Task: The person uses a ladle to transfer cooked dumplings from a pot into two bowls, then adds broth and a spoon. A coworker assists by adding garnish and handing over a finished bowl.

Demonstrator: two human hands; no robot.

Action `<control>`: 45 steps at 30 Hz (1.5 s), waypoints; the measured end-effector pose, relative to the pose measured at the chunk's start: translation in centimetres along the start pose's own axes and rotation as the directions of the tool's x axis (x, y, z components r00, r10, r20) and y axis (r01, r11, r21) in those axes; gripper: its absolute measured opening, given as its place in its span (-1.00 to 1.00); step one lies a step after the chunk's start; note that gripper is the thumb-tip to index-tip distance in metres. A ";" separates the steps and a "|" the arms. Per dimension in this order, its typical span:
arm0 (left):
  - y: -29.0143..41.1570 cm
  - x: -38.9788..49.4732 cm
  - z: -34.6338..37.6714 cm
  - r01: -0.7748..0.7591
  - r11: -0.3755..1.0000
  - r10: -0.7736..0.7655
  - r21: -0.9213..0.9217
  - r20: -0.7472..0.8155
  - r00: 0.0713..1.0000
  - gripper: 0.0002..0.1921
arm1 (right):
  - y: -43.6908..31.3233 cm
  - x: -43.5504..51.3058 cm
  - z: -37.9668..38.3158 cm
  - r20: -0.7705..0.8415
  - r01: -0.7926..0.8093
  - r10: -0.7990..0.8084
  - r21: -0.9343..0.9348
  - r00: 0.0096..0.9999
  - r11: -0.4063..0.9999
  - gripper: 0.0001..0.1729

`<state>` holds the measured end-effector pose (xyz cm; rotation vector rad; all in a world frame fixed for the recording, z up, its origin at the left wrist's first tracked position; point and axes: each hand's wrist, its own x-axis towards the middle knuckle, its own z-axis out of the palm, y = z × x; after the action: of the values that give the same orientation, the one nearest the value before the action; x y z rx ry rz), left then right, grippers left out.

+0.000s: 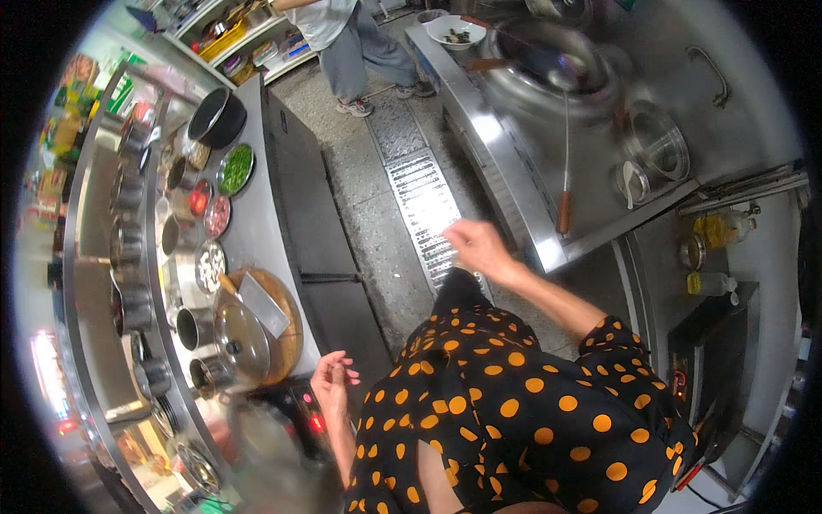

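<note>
My left hand [335,379] hangs beside the front edge of the left counter, holding nothing, its fingers loosely bent. Out over the floor drain grate [420,205] is my right hand [478,247], fingers curled; whether they close on anything small cannot be told. Nearest my left hand are a round wooden chopping board [292,321], a cleaver [263,305] lying on it and a glass lid [241,347]. Bowls of chopped green herbs [236,168], pinkish meat [217,215] and white pieces [210,266] line the counter. To the right, a ladle [566,154] rests across a wok [546,58].
A person in grey trousers [347,64] stands in the aisle ahead. The steel stove counter [533,212] borders the right, holding a white bowl [456,33] and a strainer [658,141]. At lower left, a steaming pot sits by a lit control panel [311,411].
</note>
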<state>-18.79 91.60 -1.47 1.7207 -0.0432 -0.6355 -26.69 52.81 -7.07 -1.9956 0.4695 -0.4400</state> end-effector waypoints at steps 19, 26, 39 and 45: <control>4.5 9.0 18.5 0.301 0.951 -0.301 -0.066 0.012 0.954 -0.85 | 16.2 8.9 -7.5 -0.233 -0.155 0.235 0.316 0.944 0.936 -0.80; 5.2 13.7 20.6 0.396 0.917 -0.380 -0.053 0.188 0.906 -0.81 | 13.2 4.1 -8.2 -0.133 -0.255 0.295 0.256 0.946 0.932 -0.77; 6.4 18.5 25.6 0.275 0.961 -0.244 -0.023 0.390 0.888 -0.85 | 11.7 -0.5 -9.6 -0.250 -0.278 0.309 0.151 0.918 0.949 -0.74; 7.5 17.8 25.8 0.088 0.986 -0.042 -0.144 0.296 0.954 -0.87 | 10.7 0.7 -8.3 -0.222 -0.162 0.232 0.294 0.947 0.942 -0.67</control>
<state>-12.56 60.07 -4.28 1.4718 -0.1411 -0.9156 -31.65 41.63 -12.98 -1.6145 0.7236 -0.6028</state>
